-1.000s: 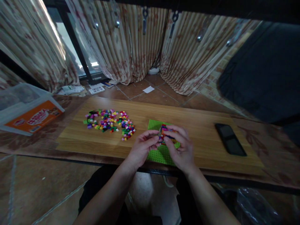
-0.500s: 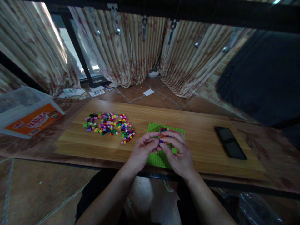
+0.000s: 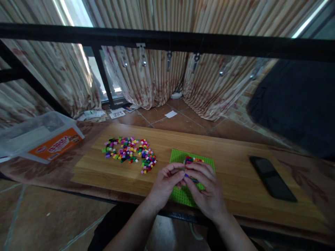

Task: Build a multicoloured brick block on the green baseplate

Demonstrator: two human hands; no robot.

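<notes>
A green studded baseplate [image 3: 180, 155] lies on the board, partly covered by my hands. Rows of coloured toy bricks [image 3: 192, 159] are pressed onto it beyond my fingers. My left hand [image 3: 166, 183] is closed over the plate's left part, thumb and fingertips pinched together; what they hold is hidden. My right hand [image 3: 208, 188] meets it fingertip to fingertip, its fingers bent over the bricks. Between the two hands, at the right thumb tip, a small purple brick [image 3: 186, 175] shows in the right hand's grip.
Many loose bricks [image 3: 128, 150] are spread to the left on the wooden board [image 3: 104, 177]. A clear plastic box [image 3: 39, 139] with an orange label stands at the far left. At the right lies a black phone [image 3: 272, 179]. A dark bar [image 3: 167, 42] crosses ahead, before curtains [image 3: 157, 80].
The view has tilted up, so the table and hands appear lower and slightly to the right. Both hands keep nearly the same pose over the baseplate, fingertips together.
</notes>
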